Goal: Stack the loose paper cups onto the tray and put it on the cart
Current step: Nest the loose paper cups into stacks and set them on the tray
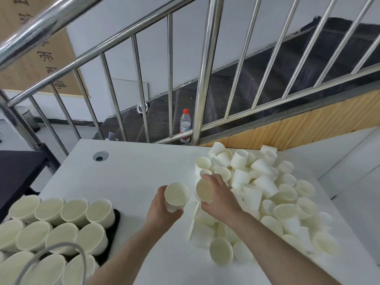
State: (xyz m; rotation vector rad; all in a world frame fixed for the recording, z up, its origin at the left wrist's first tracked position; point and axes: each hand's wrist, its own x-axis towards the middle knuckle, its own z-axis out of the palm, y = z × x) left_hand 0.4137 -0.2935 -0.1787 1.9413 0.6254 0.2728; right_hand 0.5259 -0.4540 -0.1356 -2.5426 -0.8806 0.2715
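At frame centre the left hand (162, 208) grips an upright cup (176, 197) above the white table (133, 171). Just right of it, the right hand (220, 196) closes round a tilted cup (204, 191) at the edge of the loose pile (273, 194). The black tray (116, 223), lower left, holds rows of upright cups.

Matt paper cups (255, 182), smooth white table (133, 171), glossy metal railing (207, 68)
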